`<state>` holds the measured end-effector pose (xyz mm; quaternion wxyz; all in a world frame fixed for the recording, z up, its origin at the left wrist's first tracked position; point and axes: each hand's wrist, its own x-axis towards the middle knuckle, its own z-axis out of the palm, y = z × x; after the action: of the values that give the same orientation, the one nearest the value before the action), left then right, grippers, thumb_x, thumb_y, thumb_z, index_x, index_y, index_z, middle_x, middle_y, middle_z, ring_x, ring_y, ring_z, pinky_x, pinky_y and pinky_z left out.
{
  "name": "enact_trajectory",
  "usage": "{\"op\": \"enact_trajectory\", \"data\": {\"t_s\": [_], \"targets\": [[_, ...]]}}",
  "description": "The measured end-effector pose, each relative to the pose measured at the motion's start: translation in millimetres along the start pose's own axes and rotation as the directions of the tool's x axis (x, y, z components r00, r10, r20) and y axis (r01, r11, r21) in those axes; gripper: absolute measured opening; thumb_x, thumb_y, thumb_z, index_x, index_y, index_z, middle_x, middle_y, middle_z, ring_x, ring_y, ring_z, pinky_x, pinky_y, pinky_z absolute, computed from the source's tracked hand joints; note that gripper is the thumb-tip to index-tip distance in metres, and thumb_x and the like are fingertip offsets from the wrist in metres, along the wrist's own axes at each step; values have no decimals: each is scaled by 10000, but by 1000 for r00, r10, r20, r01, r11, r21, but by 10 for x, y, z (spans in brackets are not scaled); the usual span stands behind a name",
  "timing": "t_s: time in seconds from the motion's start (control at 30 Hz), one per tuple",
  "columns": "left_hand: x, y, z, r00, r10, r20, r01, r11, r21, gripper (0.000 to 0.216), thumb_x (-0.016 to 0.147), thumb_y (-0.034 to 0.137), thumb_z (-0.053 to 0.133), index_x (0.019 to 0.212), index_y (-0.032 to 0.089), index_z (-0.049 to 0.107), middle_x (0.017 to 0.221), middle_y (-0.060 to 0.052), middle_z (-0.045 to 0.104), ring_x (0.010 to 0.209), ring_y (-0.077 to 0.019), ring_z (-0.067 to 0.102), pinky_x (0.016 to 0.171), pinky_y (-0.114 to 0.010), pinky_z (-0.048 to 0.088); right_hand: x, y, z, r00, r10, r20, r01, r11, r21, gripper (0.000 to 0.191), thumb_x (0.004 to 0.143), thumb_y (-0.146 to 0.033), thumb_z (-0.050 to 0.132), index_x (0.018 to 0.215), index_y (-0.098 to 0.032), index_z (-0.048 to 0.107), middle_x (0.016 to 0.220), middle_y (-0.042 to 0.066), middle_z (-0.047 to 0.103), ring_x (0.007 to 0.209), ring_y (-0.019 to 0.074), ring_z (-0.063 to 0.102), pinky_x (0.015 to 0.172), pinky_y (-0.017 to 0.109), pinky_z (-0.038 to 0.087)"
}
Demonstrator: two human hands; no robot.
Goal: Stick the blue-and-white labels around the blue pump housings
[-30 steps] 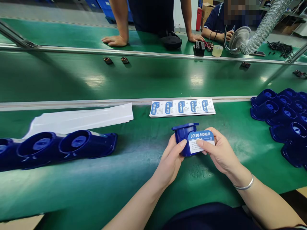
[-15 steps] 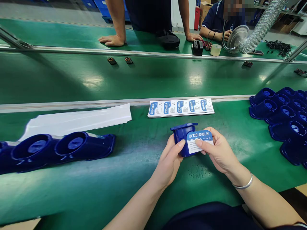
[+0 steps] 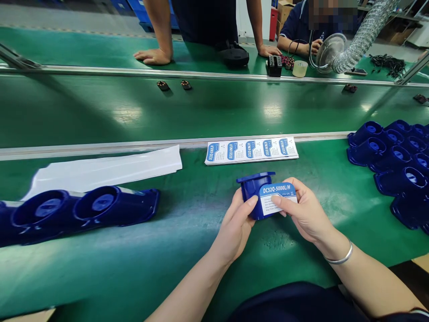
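My left hand (image 3: 234, 223) is closed around a dark blue plastic housing (image 3: 250, 190), which is tilted with its flange at the top. Between the thumb and fingers of my right hand (image 3: 304, 208) is a blue and white label (image 3: 268, 205) printed "DC52Q-5000L/H". The label's left part lies against the side of the housing, and its right end sticks out past it into my right fingers. Behind my hands lies a stack of label sheets (image 3: 251, 150) with a row of the same labels.
Blue housings (image 3: 115, 203) stand in a row at the left, before white backing paper (image 3: 110, 167). Several more housings (image 3: 395, 154) crowd the right. Small dark parts (image 3: 163, 86) sit on the green strip beyond a pale rail. Across the bench, a person's hands (image 3: 154, 57) rest near a flexible duct (image 3: 365, 36).
The small dark parts on the far green strip have shifted to the right. My hands, the label and the housing keep the same pose; the view has turned very slightly.
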<state>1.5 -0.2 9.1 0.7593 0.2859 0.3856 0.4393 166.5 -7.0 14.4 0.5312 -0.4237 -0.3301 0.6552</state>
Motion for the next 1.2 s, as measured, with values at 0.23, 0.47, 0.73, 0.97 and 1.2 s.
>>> {"op": "enact_trajectory", "data": {"t_s": [0.23, 0.47, 0.73, 0.97, 1.2], "targets": [[-12, 1, 9, 1000, -7, -20, 7, 1000, 12, 475, 902, 446, 690, 1318, 239, 592, 1331, -82, 653, 1295, -329, 541, 1054, -445, 455, 2, -7, 19, 1000, 9, -15, -10, 1000, -19, 364, 741, -356, 916, 827, -198, 600, 714, -30, 586, 604, 107, 468, 550, 217, 388], [0, 4, 49, 998, 14, -55, -10, 998, 62, 571, 795, 373, 823, 1288, 211, 586, 1268, -94, 683, 1247, -321, 584, 1072, -444, 453, 0, 4, 9, 1000, -4, -6, 4, 999, -32, 342, 763, -351, 898, 825, -199, 597, 705, -36, 568, 598, 105, 455, 556, 222, 380], [-3, 9, -5, 999, 9, 31, -11, 998, 55, 616, 756, 258, 841, 1301, 208, 559, 1302, -93, 660, 1255, -321, 571, 1063, -440, 451, -3, 10, 0, 1000, -24, 2, 24, 999, -23, 307, 798, -345, 866, 851, -200, 601, 742, -29, 573, 626, 112, 471, 554, 219, 387], [29, -4, -48, 1000, -18, 22, 18, 1000, -2, 502, 861, 432, 704, 1310, 236, 596, 1314, -84, 658, 1277, -349, 547, 1027, -456, 459, -19, -8, 9, 999, -40, 19, 41, 999, -22, 304, 840, -385, 820, 837, -205, 575, 737, -27, 548, 633, 125, 477, 557, 235, 392], [76, -55, 17, 987, 29, -157, -29, 1000, 5, 474, 789, 488, 794, 1145, 204, 663, 1049, -60, 741, 1028, -286, 680, 873, -379, 531, -43, 85, 57, 996, -33, 78, 38, 997, -72, 320, 866, -443, 791, 875, -208, 574, 743, -26, 549, 635, 131, 495, 583, 247, 417]]}}
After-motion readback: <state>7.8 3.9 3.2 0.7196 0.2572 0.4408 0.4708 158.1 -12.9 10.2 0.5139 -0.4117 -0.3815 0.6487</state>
